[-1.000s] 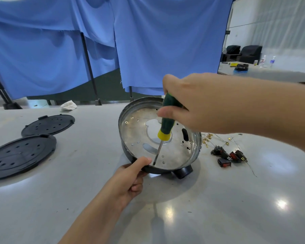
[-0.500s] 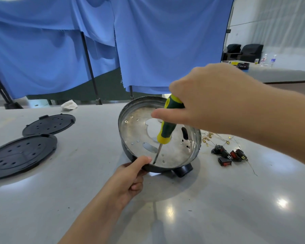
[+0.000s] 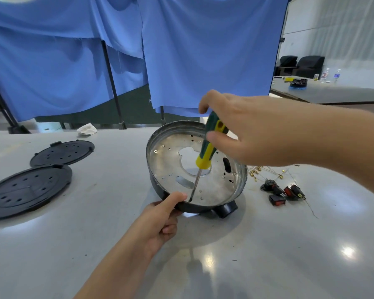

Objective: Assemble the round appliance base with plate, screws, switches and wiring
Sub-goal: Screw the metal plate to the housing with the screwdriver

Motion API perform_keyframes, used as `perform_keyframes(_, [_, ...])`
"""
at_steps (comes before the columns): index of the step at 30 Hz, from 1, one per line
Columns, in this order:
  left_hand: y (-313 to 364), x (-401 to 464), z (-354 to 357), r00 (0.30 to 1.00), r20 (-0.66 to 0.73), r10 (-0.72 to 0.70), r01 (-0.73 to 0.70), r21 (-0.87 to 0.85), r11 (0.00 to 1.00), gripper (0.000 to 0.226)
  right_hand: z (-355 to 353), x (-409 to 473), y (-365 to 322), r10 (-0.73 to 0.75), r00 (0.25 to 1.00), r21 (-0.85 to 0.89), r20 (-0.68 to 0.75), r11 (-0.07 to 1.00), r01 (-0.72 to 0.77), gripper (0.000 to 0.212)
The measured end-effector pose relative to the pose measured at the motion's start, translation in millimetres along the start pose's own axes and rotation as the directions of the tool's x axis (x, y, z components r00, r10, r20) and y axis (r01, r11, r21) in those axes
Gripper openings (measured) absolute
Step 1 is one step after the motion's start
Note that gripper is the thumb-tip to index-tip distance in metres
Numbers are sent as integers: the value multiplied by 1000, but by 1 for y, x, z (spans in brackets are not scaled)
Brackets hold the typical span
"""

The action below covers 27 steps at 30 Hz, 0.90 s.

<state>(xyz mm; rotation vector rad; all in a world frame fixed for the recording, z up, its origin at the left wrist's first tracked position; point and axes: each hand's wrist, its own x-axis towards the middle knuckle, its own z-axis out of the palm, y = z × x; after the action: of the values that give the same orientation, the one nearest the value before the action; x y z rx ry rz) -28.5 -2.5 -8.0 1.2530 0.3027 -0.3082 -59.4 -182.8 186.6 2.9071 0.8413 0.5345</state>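
- Now the right hand (image 3: 242,134) has turned on the screwdriver (image 3: 205,154) since a moment ago. Its fingers (image 3: 216,137) are closed around the green and yellow handle, and the wrist has rolled over. That looks like a screw being turned tight.
- The tip of the screwdriver sits at about 6 o'clock on the metal plate (image 3: 171,162), just beside the left thumb. It has stayed on that same spot.
- The left hand (image 3: 160,219) still holds the round base (image 3: 194,167) by its near rim, thumb on top, fingers curled under. The base has not moved. It sits in the middle of the table (image 3: 268,255).
- Inside the base lies the shiny plate with a big hole in the middle and many small holes. A few small screws show in it.
- At 3 o'clock from the base lie the red and black switches (image 3: 283,192) and thin wires (image 3: 268,170), not yet put in.
- At 9 o'clock lie two black round covers (image 3: 28,188).
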Motion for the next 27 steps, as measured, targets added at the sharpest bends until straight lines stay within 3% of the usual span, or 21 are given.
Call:
perform_keyframes(2, [0,1,0,1000,-3,2,-2,-1,1000,23,-4,1,0,-4,996,184,92,983,-13,13])
perform_keyframes(3, [0,1,0,1000,-2,5,-5,-2,1000,22,-5,1,0,-6,996,166,88,986,-8,15])
perform_keyframes(6, [-1,2,-1,1000,-1,14,-14,1,1000,22,-4,2,0,-2,998,-168,-61,986,-8,51])
perform_keyframes(8, [-2,1,-1,1000,1,17,-17,1,1000,22,-4,-1,0,1,996,-274,-91,961,-26,57])
perform_keyframes(13, [-1,3,1,1000,3,19,-19,-9,1000,22,-7,-4,-2,21,994,125,108,991,-35,19])
perform_keyframes(17, [-2,2,0,1000,9,19,-19,-4,1000,22,-7,-2,-2,21,999,-221,-27,975,-26,60])
perform_keyframes(19, [-2,0,0,1000,9,20,-20,0,1000,21,-6,-4,-3,21,998,-286,-51,958,-35,64])
perform_keyframes(23, [-1,1,0,1000,9,25,-25,0,1000,20,-7,-7,-5,32,996,117,86,992,-42,24])
perform_keyframes(24, [-1,1,0,1000,10,25,-25,2,1000,20,-8,-7,-6,19,995,152,100,988,-35,21])
perform_keyframes(27, [-2,1,0,999,21,29,-29,3,1000,21,-8,-5,-5,18,1000,-128,21,992,-16,50])
